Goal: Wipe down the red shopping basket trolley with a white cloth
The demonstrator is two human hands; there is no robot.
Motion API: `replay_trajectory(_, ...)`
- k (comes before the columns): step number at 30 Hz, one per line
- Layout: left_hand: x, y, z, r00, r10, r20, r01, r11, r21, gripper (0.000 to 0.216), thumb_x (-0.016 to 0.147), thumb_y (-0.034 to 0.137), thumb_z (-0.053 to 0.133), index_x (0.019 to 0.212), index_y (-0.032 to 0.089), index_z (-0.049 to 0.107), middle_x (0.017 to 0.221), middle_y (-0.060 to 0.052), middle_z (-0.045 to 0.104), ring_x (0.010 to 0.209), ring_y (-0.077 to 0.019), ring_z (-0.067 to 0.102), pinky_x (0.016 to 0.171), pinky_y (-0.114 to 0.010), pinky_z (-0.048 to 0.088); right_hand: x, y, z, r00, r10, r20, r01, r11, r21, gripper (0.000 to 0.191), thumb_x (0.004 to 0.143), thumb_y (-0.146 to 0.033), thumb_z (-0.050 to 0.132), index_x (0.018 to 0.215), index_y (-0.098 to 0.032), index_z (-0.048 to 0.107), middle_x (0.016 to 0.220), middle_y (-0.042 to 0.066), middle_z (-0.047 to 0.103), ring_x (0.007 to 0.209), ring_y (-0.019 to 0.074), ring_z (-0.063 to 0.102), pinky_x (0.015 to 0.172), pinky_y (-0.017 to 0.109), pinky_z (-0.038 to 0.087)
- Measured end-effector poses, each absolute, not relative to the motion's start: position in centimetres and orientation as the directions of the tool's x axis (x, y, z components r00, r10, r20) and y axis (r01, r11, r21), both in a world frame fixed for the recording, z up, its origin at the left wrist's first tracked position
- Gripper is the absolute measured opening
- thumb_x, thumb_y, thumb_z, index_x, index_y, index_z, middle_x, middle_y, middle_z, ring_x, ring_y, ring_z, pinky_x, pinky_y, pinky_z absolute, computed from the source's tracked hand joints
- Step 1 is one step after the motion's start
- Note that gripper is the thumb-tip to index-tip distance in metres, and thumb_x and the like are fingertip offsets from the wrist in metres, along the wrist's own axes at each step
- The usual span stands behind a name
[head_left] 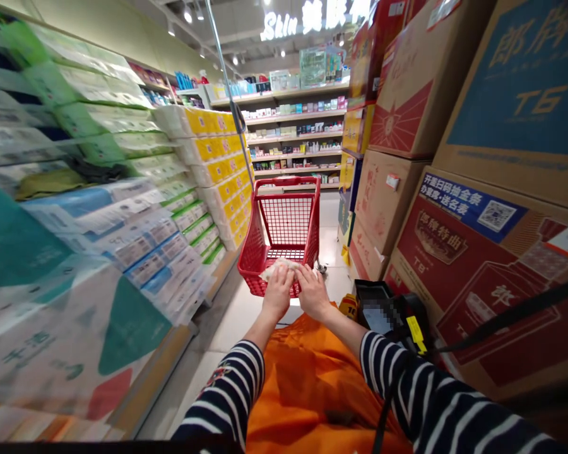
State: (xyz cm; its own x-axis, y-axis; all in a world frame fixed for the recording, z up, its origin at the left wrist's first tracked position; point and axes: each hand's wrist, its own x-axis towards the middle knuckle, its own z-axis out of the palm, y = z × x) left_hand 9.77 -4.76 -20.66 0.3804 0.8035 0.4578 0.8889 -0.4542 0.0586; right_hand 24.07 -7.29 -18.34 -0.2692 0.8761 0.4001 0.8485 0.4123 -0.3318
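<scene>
A red plastic shopping cart (288, 221) with lattice walls stands in front of me in the aisle. At its near rim lies a pale, crumpled cloth (269, 272). My left hand (278, 291) is closed on the cloth, its fingers pointing forward over the rim. Close beside it, my right hand (313, 293) has its fingers bent over the cloth's right end at the same rim. The fingertips of both hands are partly hidden against the cloth and the cart.
On the left are stacked tissue packs (156, 221) and yellow-and-white packs (222, 164). Large cartons (492, 271) line the right side. A black bag (407, 315) hangs by my right arm. Shelves of small goods (293, 132) stand ahead, beyond the pale tiled floor (329, 243).
</scene>
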Motion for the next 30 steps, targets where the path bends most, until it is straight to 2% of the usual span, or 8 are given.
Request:
replay_trajectory(3, 8.7, -4.6, -20.3, 0.34, 0.837, 0.428, 0.888, -0.435, 0.146, 0.049, 0.078, 0.01, 0.04, 0.126, 0.019, 0.047, 0.138, -0.009, 0.042, 0.132, -0.0228, 0.028, 0.106, -0.043, 0.03, 24.4, -7.1, -18.3, -0.268, 0.878, 0.397, 0.857, 0.406, -0.317, 0.062, 0.07, -0.004, 0.039, 0.132, -0.008, 0.041, 0.142, 0.012, 0.034, 0.133, 0.0259, 0.024, 0.106, 0.049, 0.019)
replay_trajectory(7, 5.1, -4.1, -19.2, -0.043, 0.902, 0.43, 0.809, -0.221, 0.545, 0.042, 0.076, 0.011, 0.042, 0.114, 0.021, 0.058, 0.131, -0.006, 0.05, 0.127, -0.0212, 0.037, 0.108, -0.042, 0.028, 24.1, -7.1, -18.3, -0.287, 0.873, 0.395, 0.852, 0.421, -0.31, 0.062, 0.07, -0.004, 0.04, 0.131, -0.008, 0.042, 0.141, 0.014, 0.034, 0.132, 0.0271, 0.025, 0.105, 0.051, 0.02)
replay_trajectory(9, 4.1, -3.9, -18.5, -0.279, 0.905, 0.322, 0.547, -0.126, 0.828, 0.042, 0.072, 0.01, 0.045, 0.108, 0.022, 0.061, 0.126, -0.004, 0.055, 0.124, -0.0201, 0.04, 0.108, -0.04, 0.029, 23.3, -7.2, -18.2, -0.308, 0.858, 0.41, 0.834, 0.451, -0.317, 0.06, 0.071, -0.004, 0.04, 0.131, -0.009, 0.043, 0.14, 0.014, 0.036, 0.131, 0.0265, 0.027, 0.105, 0.05, 0.022)
replay_trajectory(11, 3.9, -3.9, -17.9, -0.423, 0.897, 0.131, 0.204, -0.047, 0.978, 0.044, 0.068, 0.009, 0.046, 0.108, 0.022, 0.06, 0.118, -0.003, 0.06, 0.117, -0.0188, 0.047, 0.102, -0.036, 0.036, 21.9, -7.2, -17.9, -0.344, 0.823, 0.451, 0.793, 0.513, -0.33, 0.056, 0.074, -0.007, 0.041, 0.13, -0.01, 0.044, 0.139, 0.014, 0.038, 0.13, 0.0254, 0.029, 0.105, 0.048, 0.024)
replay_trajectory(14, 4.2, -4.7, -17.3, -0.412, 0.91, -0.046, -0.068, 0.02, 0.997, 0.047, 0.067, 0.011, 0.046, 0.112, 0.019, 0.056, 0.096, -0.002, 0.066, 0.088, -0.0149, 0.061, 0.079, -0.03, 0.05, 19.5, -6.9, -17.4, -0.414, 0.739, 0.532, 0.698, 0.632, -0.336, 0.053, 0.079, -0.017, 0.045, 0.132, -0.012, 0.041, 0.139, 0.015, 0.037, 0.13, 0.025, 0.029, 0.104, 0.046, 0.028)
replay_trajectory(18, 3.9, -7.1, -17.0, -0.253, 0.958, -0.133, -0.209, 0.08, 0.975, 0.04, 0.064, 0.015, 0.05, 0.104, 0.017, 0.058, 0.073, 0.0, 0.065, 0.059, -0.0105, 0.059, 0.055, -0.023, 0.048, 16.7, -6.1, -17.9, -0.551, 0.642, 0.533, 0.576, 0.755, -0.314, 0.068, 0.073, -0.023, 0.057, 0.136, -0.013, 0.034, 0.144, 0.016, 0.026, 0.132, 0.0275, 0.024, 0.102, 0.049, 0.031)
replay_trajectory(24, 0.9, -9.8, -17.6, -0.065, 0.946, -0.317, -0.42, 0.262, 0.869, 0.04, 0.067, 0.02, 0.046, 0.106, 0.024, 0.056, 0.088, 0.0, 0.067, 0.074, -0.0121, 0.062, 0.06, -0.024, 0.044, 14.8, -4.3, -18.3, -0.627, 0.542, 0.56, 0.508, 0.829, -0.234, 0.043, 0.082, -0.009, 0.047, 0.124, -0.017, 0.051, 0.135, 0.01, 0.044, 0.129, 0.021, 0.032, 0.104, 0.042, 0.034)
replay_trajectory(30, -2.4, -10.8, -20.6, -0.398, 0.812, -0.427, -0.248, 0.353, 0.902, 0.046, 0.075, 0.027, 0.044, 0.121, 0.026, 0.044, 0.124, -0.007, 0.055, 0.101, -0.0135, 0.059, 0.072, -0.027, 0.041, 12.5, -1.3, -17.0, -0.764, 0.336, 0.552, 0.43, 0.901, 0.047, 0.038, 0.09, -0.017, 0.041, 0.127, -0.014, 0.048, 0.138, 0.008, 0.041, 0.134, 0.0238, 0.02, 0.111, 0.047, 0.02)
